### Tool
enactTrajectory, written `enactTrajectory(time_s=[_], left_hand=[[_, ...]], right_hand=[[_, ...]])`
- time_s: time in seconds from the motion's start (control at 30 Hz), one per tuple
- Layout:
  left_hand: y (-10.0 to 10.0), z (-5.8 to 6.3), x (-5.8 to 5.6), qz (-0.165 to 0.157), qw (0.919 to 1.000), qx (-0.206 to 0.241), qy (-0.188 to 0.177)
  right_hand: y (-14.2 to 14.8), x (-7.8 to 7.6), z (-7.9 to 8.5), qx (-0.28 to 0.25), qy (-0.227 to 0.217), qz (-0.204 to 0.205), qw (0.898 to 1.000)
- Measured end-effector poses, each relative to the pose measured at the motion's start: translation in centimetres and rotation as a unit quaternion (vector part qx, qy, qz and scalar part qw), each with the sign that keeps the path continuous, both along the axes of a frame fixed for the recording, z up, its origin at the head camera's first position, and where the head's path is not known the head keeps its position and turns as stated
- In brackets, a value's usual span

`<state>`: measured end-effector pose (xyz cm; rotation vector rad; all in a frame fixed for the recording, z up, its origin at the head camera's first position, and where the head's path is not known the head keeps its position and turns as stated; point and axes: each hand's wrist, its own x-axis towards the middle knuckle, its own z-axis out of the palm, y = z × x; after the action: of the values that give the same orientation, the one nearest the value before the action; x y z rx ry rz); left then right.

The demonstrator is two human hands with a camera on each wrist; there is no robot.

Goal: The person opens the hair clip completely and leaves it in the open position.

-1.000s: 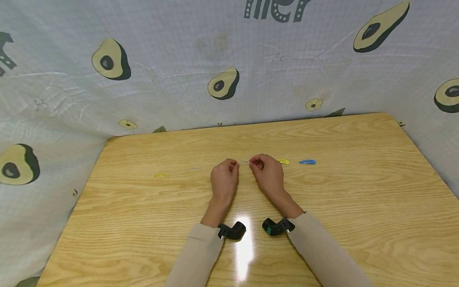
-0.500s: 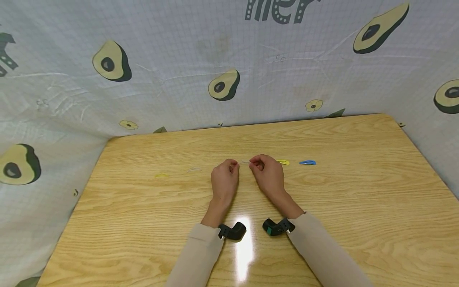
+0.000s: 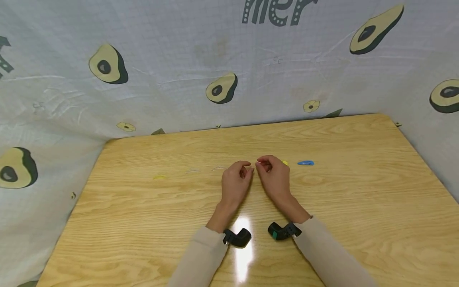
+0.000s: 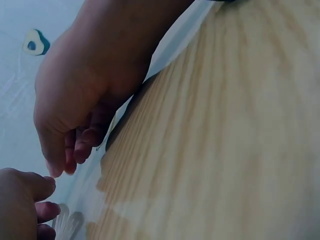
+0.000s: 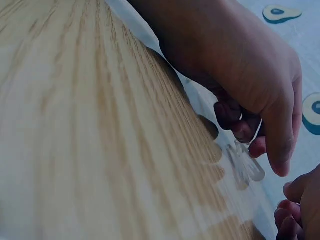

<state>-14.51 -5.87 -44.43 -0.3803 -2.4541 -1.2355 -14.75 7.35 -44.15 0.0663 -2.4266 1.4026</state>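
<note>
In the head view my left hand (image 3: 236, 181) and right hand (image 3: 275, 176) are close together above the table, fingers loosely bent and tips facing each other. A gap shows between each thumb and the other fingertips, and I see nothing plainly held. Just left of the left hand lies a thin pale hair clip (image 3: 219, 168). Further left are another pale hair clip (image 3: 192, 170) and a pale yellow clip (image 3: 159, 177). Partly hidden behind the right hand is a yellow snap hair clip (image 3: 285, 162), with a blue snap hair clip (image 3: 306, 162) beyond it.
The wooden table (image 3: 358, 191) meets a pale avocado-print cloth (image 3: 161, 79) at its back and sides. A bright reflection lies between the forearms. In the right wrist view a pale looped shape (image 5: 245, 165) shows by the right fingers, too unclear to name.
Both hands have shifted right, and their fingertips are closer together. The thin pale clip they pinched between them no longer shows there. A pale clip now shows left of the left hand.
</note>
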Motion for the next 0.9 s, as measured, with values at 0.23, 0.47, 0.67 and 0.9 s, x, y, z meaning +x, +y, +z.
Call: enactTrajectory(time_s=[0.23, 0.47, 0.67, 0.9], left_hand=[[1.5, 0.0, 0.1, -0.016, 0.9996, 0.023, 0.000], [3.0, -0.1, 0.1, -0.047, 0.9982, 0.034, -0.013], [4.2, 0.0, 0.0, -0.052, 0.9978, 0.024, -0.032], [5.4, 0.0, -0.5, -0.040, 0.9980, -0.009, -0.047]], right_hand=[[1.8, 0.3, 0.0, 0.001, 0.000, -0.003, 1.000], [4.7, 0.5, 0.0, 0.008, 0.013, -0.028, 0.999], [6.6, 0.7, 0.0, 0.020, 0.018, -0.031, 0.999], [7.6, 0.8, 0.1, 0.038, -0.009, -0.012, 0.999]])
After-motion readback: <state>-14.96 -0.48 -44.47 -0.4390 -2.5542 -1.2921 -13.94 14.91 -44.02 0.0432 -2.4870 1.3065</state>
